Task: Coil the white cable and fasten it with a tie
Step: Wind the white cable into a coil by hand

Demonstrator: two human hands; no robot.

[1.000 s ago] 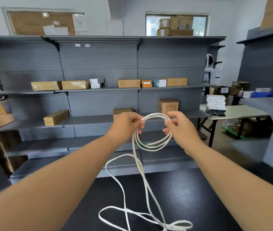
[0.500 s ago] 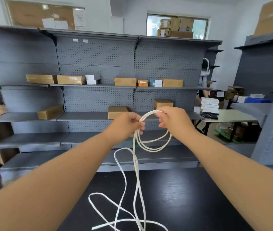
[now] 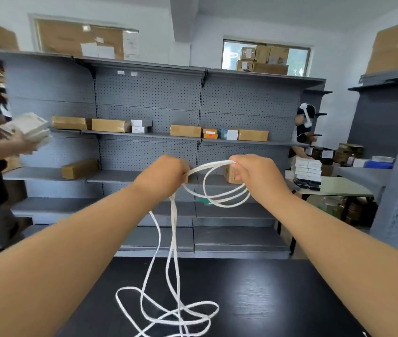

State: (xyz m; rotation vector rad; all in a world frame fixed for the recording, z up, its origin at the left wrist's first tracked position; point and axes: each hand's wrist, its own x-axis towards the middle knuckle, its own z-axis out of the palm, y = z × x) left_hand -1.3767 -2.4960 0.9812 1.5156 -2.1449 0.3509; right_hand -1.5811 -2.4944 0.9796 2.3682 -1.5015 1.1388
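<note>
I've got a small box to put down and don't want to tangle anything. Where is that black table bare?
The black table is bare on its right part, between the loose loops of the white cable and the right forearm. Mid-table is crowded: slack lies looped there, with strands hanging from the left hand above.

Both your bare forearms reach forward, hands level and close together. Your left hand point(image 3: 162, 177) is curled in a fist around the white cable point(image 3: 213, 164). Your right hand point(image 3: 257, 177) pinches its loops between curled fingers and thumb.
</note>
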